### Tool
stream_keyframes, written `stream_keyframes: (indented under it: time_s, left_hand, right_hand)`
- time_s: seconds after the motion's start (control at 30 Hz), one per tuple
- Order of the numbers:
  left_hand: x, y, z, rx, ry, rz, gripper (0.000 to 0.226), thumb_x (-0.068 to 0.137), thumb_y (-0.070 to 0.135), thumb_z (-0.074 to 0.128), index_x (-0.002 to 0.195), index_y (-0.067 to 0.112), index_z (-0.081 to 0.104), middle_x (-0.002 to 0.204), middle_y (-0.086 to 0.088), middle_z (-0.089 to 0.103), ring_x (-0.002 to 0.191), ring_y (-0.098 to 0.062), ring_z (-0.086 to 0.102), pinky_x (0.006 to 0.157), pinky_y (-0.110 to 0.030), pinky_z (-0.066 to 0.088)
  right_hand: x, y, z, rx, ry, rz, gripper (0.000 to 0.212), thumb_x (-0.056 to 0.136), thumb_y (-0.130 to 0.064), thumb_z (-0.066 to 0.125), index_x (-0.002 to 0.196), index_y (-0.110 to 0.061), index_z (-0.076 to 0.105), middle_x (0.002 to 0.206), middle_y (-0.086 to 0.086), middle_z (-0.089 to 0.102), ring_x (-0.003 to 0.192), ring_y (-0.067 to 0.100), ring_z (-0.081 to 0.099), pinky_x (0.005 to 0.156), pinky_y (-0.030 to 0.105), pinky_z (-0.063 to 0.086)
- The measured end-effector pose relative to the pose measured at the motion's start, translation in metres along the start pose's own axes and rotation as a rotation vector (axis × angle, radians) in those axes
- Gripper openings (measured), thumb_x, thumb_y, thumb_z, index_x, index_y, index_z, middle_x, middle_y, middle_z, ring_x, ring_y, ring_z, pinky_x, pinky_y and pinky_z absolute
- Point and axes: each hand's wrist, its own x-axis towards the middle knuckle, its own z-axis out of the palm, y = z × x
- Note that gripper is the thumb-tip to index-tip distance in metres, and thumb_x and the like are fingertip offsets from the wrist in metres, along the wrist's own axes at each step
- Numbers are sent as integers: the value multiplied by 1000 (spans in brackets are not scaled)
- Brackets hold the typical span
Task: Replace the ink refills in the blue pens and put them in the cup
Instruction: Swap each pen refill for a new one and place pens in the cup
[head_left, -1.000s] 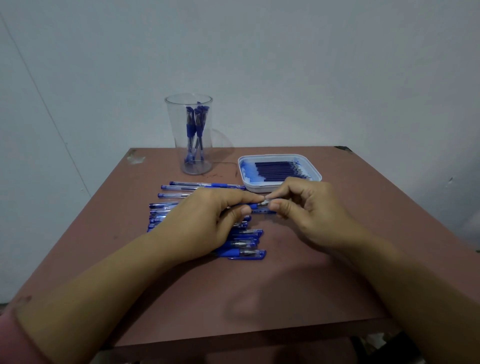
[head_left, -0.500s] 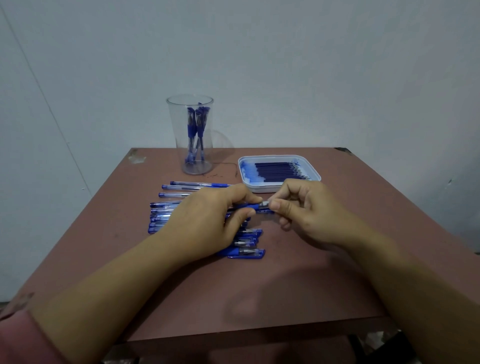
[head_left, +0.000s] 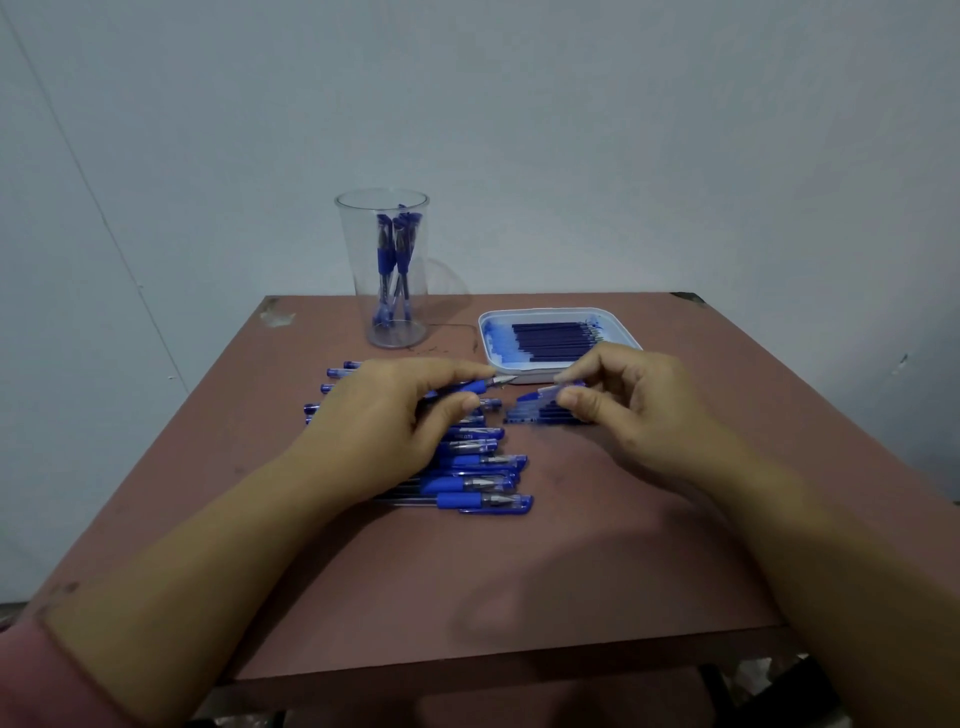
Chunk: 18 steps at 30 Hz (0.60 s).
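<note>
The grips, joined at the tip half a second ago, have drawn apart: the left grip (head_left: 395, 410) pinches the blue pen (head_left: 474, 387), its metal point bare, just above the surface (head_left: 571, 551), and the right grip (head_left: 623, 405) pinches the cap (head_left: 543, 394) (blurred). Uncapped, it likely needs unscrewing next; the cup (head_left: 357, 280) waits behind.

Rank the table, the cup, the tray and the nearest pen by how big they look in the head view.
1. table
2. cup and tray: alike overall, cup taller, tray wider, so unranked
3. nearest pen
</note>
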Motion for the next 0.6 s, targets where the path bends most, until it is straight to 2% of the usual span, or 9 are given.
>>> stream_keyframes:
  time_s: [0.07, 0.17, 0.2, 0.27, 0.43, 0.53, 0.6]
  left_hand:
    - [1, -1, -1, 77, 74, 5, 26, 90, 42, 64, 115, 38, 69, 90, 19, 71, 73, 4, 61, 66, -20, 50]
    - [-1, -6, -5, 110, 103, 25, 29, 86, 56, 64, 106, 35, 72, 87, 14, 73, 76, -7, 67, 68, -32, 57]
    - [-2, -8, -7, 105, 99, 41, 34, 85, 61, 61, 105, 37, 73, 87, 14, 74, 76, -7, 67, 67, -34, 58]
    - [-2, -10, -7, 83, 99, 78, 39, 83, 64, 54, 106, 39, 73, 91, 17, 74, 79, -4, 67, 68, -34, 58]
    - [0, -6, -4, 111, 104, 148, 39, 85, 61, 51, 108, 38, 73, 91, 16, 73, 78, -5, 66, 63, -32, 56]
    - [-1, -6, -2, 119, 102, 170, 39, 86, 60, 51, 110, 38, 73, 92, 17, 73, 79, -1, 64, 64, -21, 52]
    - [-1, -4, -2, 100, 96, 170, 40, 86, 59, 51, 110, 36, 73, 93, 17, 73, 83, 2, 61, 67, -9, 44]
  right_hand:
    - [-1, 0, 0, -23, -18, -7, 9, 83, -21, 74, 90, -24, 70, 77, 5, 67, 68, 24, 57, 64, 24, 49]
    - [-5, 0, -3, -46, -68, -1, 13, 80, -18, 77, 90, -23, 70, 72, 3, 64, 60, 11, 51, 60, 20, 48]
    - [-5, -1, -3, -62, -89, -5, 14, 79, -17, 78, 89, -23, 70, 69, -4, 62, 59, 4, 50, 59, 16, 45]
    - [-7, -4, -2, -108, -154, -36, 15, 77, -17, 80, 87, -22, 71, 67, -17, 61, 62, 0, 54, 60, 9, 40]
    - [-8, -3, -4, -219, -294, -60, 19, 76, -22, 81, 81, -32, 66, 75, -16, 60, 75, -1, 57, 65, 7, 40]
    - [-7, 0, -4, -272, -320, -83, 15, 76, -29, 78, 83, -32, 66, 81, -18, 62, 84, 3, 59, 71, 13, 44]
    - [-6, 0, 1, -296, -232, -163, 12, 77, -36, 72, 84, -29, 66, 83, -19, 63, 84, 6, 60, 72, 19, 45]
